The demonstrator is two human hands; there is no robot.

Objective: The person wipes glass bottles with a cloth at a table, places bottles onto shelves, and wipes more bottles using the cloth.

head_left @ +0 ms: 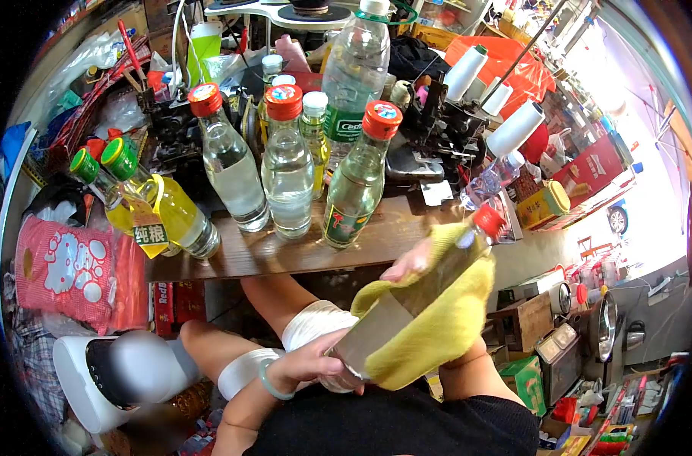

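My left hand (pixel 312 366), with a pale bangle at the wrist, grips the base of a tilted glass bottle (pixel 378 334) above my lap. The bottle has a red cap and a plain pale patch on its side. A yellow cloth (pixel 441 327) wraps partly round it. My right hand (pixel 409 262) holds cloth and bottle from beneath; only some blurred fingers show past the cloth's edge. Nearby on the wooden bench stand red-capped bottles of clear liquid (pixel 287 182) and a greenish bottle with a label (pixel 355 182).
Two green-capped bottles of yellow liquid (pixel 171 209) stand at the bench's left end. A large plastic bottle (pixel 355 83) is behind. White thread cones (pixel 515 128) and dark machinery (pixel 437 133) fill the back right. A pink bag (pixel 65 273) lies at left.
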